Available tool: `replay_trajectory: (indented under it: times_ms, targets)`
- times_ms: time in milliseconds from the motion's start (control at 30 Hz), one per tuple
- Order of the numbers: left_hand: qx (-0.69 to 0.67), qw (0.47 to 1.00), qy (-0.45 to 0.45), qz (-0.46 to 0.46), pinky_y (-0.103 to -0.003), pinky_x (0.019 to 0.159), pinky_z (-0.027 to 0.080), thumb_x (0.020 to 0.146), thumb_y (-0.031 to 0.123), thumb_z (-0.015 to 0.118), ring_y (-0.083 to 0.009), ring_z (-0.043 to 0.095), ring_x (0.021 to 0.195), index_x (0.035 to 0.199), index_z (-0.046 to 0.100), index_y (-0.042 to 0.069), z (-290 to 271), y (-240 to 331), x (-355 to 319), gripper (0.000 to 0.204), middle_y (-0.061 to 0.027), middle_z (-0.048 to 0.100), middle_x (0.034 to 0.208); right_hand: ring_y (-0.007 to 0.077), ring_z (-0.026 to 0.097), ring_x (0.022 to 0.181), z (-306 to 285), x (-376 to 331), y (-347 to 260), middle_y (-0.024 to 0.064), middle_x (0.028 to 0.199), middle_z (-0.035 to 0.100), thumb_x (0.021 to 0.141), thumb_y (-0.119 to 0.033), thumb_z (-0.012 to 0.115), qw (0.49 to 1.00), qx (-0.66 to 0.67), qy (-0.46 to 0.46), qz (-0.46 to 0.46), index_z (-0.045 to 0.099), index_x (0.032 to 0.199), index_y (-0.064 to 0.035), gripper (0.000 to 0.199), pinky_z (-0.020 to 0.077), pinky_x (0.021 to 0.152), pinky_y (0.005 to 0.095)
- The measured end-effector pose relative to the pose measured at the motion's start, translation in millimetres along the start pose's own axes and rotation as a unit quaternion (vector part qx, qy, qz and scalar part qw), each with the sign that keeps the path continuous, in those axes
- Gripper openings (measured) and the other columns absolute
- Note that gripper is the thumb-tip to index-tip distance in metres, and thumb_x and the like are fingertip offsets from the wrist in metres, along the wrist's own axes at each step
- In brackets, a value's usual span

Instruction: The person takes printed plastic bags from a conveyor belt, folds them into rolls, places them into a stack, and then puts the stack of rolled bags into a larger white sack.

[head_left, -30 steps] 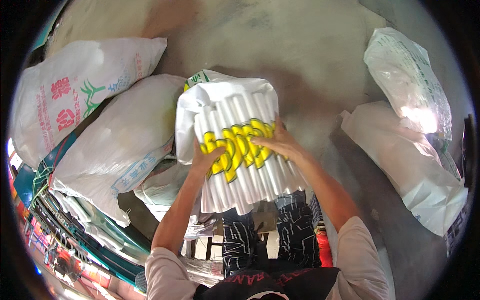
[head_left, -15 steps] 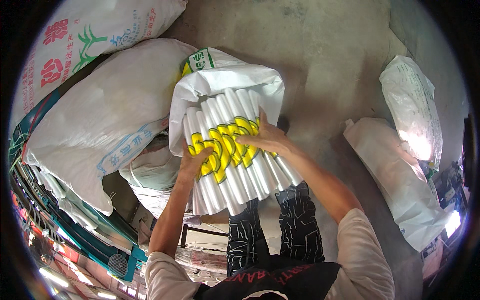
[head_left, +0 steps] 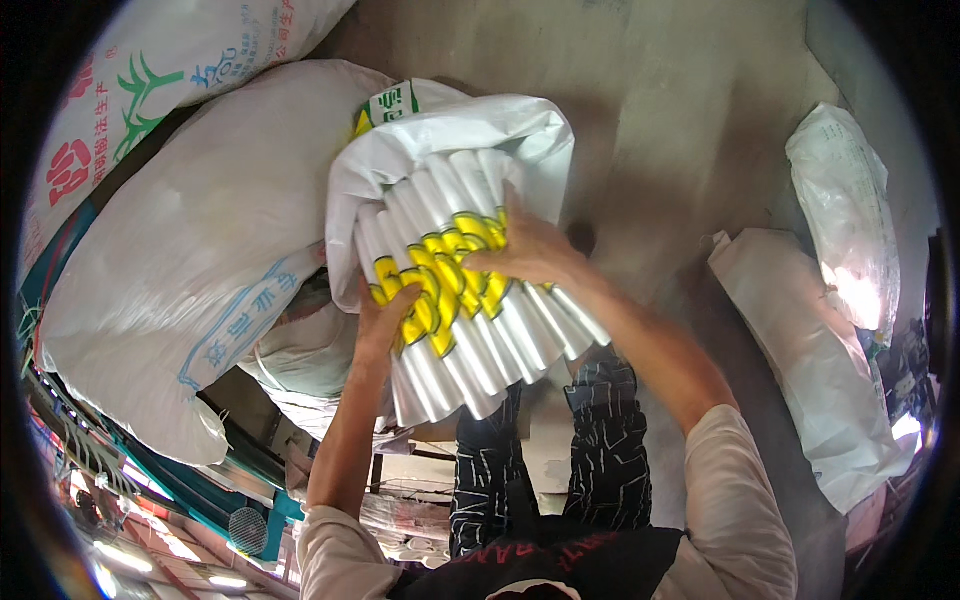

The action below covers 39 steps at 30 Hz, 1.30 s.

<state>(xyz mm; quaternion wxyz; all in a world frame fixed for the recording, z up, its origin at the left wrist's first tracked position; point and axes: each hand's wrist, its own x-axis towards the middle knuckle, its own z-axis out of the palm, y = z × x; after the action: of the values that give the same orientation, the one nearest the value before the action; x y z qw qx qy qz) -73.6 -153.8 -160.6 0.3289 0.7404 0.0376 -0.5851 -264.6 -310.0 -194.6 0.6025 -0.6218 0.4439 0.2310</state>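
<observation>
A bundle of several slim, whitish plastic rolls with yellow bands [head_left: 490,355] lies side by side between my hands. Its far ends sit inside the mouth of a white woven sack [head_left: 450,135], and its near ends stick out toward my legs. My left hand [head_left: 383,315] is closed on the bundle's left edge, thumb laid over the yellow bands. From the right side my right hand [head_left: 525,248] grips it, thumb reaching across the top and fingers mostly hidden at the edge. The bundle's underside is out of sight.
A big stuffed white sack [head_left: 200,230] leans close by on the left, below another printed sack [head_left: 210,80]. Two long white bags [head_left: 790,350] lie on the floor [head_left: 660,120] at right. A teal machine frame [head_left: 150,475] runs along the lower left.
Both hands and the bundle have moved slightly up in the picture together with the sack's mouth, and the bundle is slightly more tilted. The grip looks the same. The view has shifted a little.
</observation>
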Motion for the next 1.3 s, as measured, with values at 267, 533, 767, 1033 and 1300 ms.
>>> replay_trajectory:
  times_ms: [267,533,767,1033,1300]
  targets:
    - [-0.017,0.997,0.035,0.059,-0.03,0.092,0.046,0.075,0.007,0.072,-0.0234,0.051,0.113,0.143,0.014,0.0,-10.9,-11.0,14.5,0.09,-0.0156,0.045,0.129,0.0425,0.055,0.109,4.9,38.7,-15.4,0.0357,0.119,0.051,0.065,-0.058,0.072,0.999,-0.033,-0.043,-0.003,0.006,0.144,0.0068,0.122,0.0435,0.094,0.0396]
    - [0.001,0.996,0.083,-0.024,-0.032,0.084,0.05,0.068,0.014,0.08,-0.0258,0.054,0.107,0.143,0.008,-0.002,14.5,-37.4,111.8,0.105,-0.0206,0.045,0.127,0.0381,0.053,0.116,4.4,134.3,49.5,0.0313,0.128,0.048,0.056,-0.064,0.071,1.0,-0.022,-0.01,0.008,0.009,0.144,0.0068,0.129,0.0433,0.096,0.0338]
    - [-0.01,0.997,-0.04,0.061,-0.032,0.084,0.051,0.065,0.011,0.081,-0.023,0.056,0.102,0.136,0.025,-0.003,9.2,-85.6,177.6,0.092,-0.0169,0.052,0.118,0.0363,0.043,0.126,41.1,154.0,109.7,0.0286,0.137,0.04,0.061,-0.05,0.077,0.993,0.1,0.041,0.044,0.009,0.145,0.0047,0.121,0.0349,0.106,0.0344]
    - [0.128,0.981,0.058,0.133,-0.034,0.093,0.045,0.064,0.02,0.082,-0.0275,0.053,0.111,0.143,0.012,-0.007,-3.8,-87.4,190.8,0.109,-0.0238,0.048,0.129,0.04,0.051,0.117,46.6,133.3,66.6,0.0267,0.131,0.048,0.066,-0.05,0.076,0.991,-0.008,0.132,0.029,0.008,0.147,-0.0029,0.116,0.0417,0.098,0.0435]
    - [0.301,0.915,0.124,0.238,-0.039,0.097,0.041,0.078,0.037,0.07,-0.04,0.052,0.113,0.142,0.014,-0.006,-9.3,-64.4,279.7,0.095,-0.0318,0.047,0.127,0.0364,0.06,0.099,29.6,208.2,45.1,0.0277,0.113,0.055,0.062,-0.048,0.081,0.981,-0.084,0.169,-0.047,0.002,0.147,0.0005,0.125,0.0505,0.083,0.0401]
